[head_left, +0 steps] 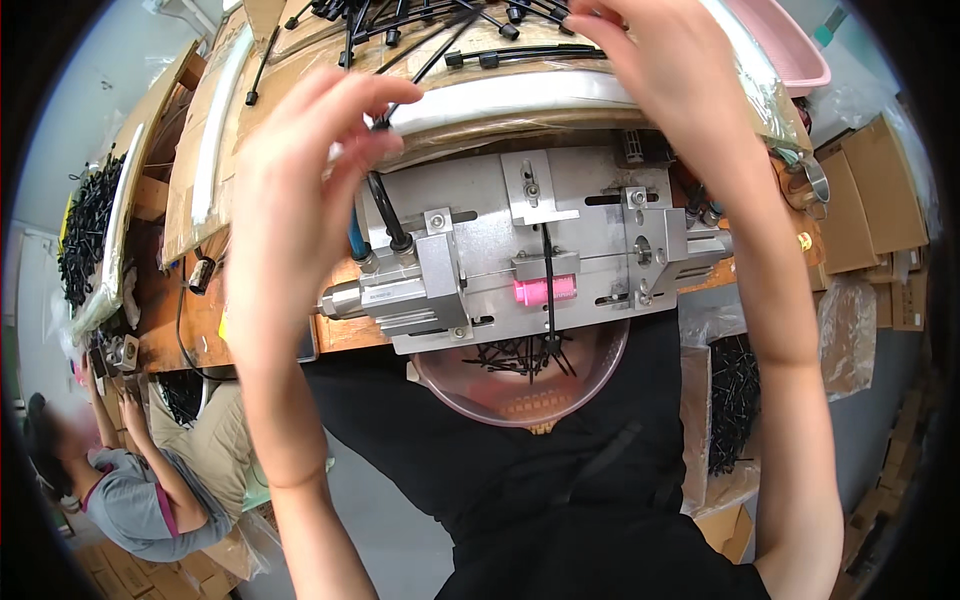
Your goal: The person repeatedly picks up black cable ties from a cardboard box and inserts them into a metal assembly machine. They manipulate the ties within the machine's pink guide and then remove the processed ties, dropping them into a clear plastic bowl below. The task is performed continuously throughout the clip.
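My left hand (pixel 300 165) is raised over the left side of a metal clamping fixture (pixel 590 240). Its thumb and index finger close around the capped end of a thin black rod (pixel 432 62), which slants up to the right. Farther right, my right hand (pixel 665 50) reaches to a heap of black rods (pixel 400 15) at the far edge. Its fingers are drawn together and partly cut off by the picture's top, so what they hold is hidden. Another black rod (pixel 548 265) lies upright across the fixture's middle, in front of a pink cylindrical piece (pixel 545 291).
Below the fixture, a translucent pinkish bowl (pixel 460 400) holds several black rods. A white-edged cardboard shelf (pixel 520 92) runs behind it. A box of black parts (pixel 735 400) stands at right. At far left sits another person (pixel 150 500); a pink tub (pixel 785 45) is at top right.
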The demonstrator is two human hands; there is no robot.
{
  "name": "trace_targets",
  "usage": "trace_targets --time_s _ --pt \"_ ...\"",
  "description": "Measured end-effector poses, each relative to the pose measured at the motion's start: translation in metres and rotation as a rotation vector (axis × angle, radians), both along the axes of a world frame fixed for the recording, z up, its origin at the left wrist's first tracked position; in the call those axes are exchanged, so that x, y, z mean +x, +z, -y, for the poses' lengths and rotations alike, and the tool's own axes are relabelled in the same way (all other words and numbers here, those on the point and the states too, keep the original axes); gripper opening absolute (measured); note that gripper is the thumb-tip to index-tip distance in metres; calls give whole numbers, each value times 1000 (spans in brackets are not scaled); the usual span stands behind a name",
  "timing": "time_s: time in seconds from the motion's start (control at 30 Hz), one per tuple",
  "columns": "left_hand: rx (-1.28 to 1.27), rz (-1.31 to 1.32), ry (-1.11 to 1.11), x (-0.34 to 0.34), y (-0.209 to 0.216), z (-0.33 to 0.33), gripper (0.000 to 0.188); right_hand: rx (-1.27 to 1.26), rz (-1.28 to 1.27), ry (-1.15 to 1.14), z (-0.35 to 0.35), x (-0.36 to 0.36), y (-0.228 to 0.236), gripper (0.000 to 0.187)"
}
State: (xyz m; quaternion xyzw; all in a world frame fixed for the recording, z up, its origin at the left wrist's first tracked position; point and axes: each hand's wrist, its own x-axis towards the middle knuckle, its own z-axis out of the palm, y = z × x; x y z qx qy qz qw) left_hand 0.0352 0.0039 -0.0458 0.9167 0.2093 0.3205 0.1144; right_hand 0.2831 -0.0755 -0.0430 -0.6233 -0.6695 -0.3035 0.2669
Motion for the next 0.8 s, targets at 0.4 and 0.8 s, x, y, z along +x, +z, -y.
trace_targets --time_s 0.4,0.8 --pt "102 -113 104 1 -105 146 56 -143 118 -103 -77 19 -2 16" --pt "87 -222 211 24 -121 158 63 -142 -1185 637 -9 63 59 31"
